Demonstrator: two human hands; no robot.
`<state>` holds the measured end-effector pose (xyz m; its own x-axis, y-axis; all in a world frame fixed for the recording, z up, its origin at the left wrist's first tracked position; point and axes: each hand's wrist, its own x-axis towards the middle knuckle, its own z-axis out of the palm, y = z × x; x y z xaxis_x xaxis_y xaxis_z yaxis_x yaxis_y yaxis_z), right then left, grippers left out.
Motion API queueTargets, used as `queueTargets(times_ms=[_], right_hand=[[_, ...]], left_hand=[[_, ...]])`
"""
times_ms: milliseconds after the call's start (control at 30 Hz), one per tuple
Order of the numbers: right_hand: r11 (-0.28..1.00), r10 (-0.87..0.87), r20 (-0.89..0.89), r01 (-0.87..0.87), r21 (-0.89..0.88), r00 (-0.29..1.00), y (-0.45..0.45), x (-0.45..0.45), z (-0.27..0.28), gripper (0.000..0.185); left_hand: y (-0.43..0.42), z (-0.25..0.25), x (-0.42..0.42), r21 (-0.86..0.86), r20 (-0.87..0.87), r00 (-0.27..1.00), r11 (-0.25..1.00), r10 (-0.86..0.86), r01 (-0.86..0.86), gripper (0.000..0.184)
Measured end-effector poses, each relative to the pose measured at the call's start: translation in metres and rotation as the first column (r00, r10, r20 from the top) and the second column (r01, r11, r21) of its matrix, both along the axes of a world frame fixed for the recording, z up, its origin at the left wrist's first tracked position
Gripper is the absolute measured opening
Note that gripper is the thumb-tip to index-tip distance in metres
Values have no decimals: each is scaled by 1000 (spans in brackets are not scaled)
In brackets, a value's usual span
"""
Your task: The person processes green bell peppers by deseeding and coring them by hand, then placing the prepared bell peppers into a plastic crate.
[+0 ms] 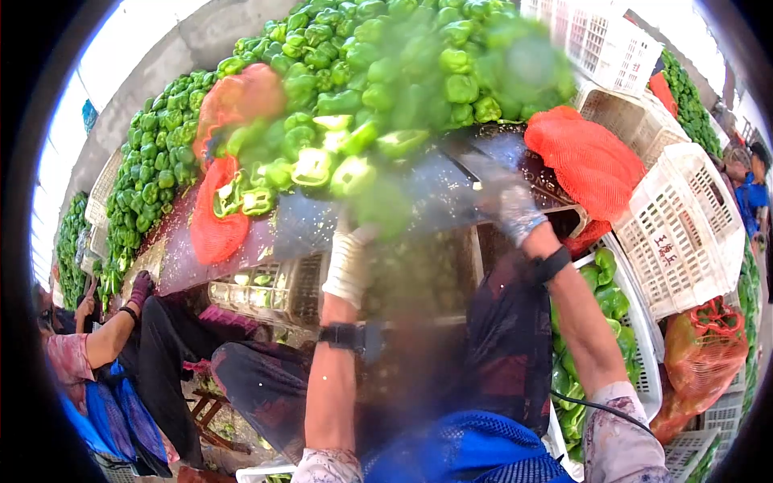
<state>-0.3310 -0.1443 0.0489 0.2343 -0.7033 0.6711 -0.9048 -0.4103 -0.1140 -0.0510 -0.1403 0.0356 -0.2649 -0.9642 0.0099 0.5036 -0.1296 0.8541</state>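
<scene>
My left hand (pixel 348 256), in a whitish glove, is at the near edge of the dark work surface, its fingers closed against a green bell pepper (pixel 382 208). A smudge on the lens blurs that pepper and the fingertips. To the right, my right hand (pixel 519 205), in a thin pale glove, is closed around what looks like a knife (pixel 477 167), its blade pointing up and left over the surface. The handle is hidden in the fingers. Just beyond my left hand lie cut bell peppers (pixel 312 167) with pale insides showing, in front of a large heap of whole bell peppers (pixel 346 68).
Red mesh bags lie right (pixel 586 161) and left (pixel 219 211) on the table (pixel 290 221). A white crate (pixel 676 233) leans at right; a pepper-filled crate (pixel 648 354) stands beside my right arm. Another crate (pixel 302 294) sits under the table edge. A co-worker's gloved hand (pixel 141 287) is at left.
</scene>
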Motion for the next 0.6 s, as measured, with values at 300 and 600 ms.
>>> queueTargets(times_ms=[300, 600], right_hand=[[965, 12, 803, -218, 147, 596, 46, 157, 12, 37], [976, 156, 622, -216, 22, 767, 8, 132, -18, 37]], left_hand=[[63, 23, 4, 99, -613, 754, 923, -238, 372, 76], [70, -15, 18, 137, -547, 835, 979, -55, 154, 70]])
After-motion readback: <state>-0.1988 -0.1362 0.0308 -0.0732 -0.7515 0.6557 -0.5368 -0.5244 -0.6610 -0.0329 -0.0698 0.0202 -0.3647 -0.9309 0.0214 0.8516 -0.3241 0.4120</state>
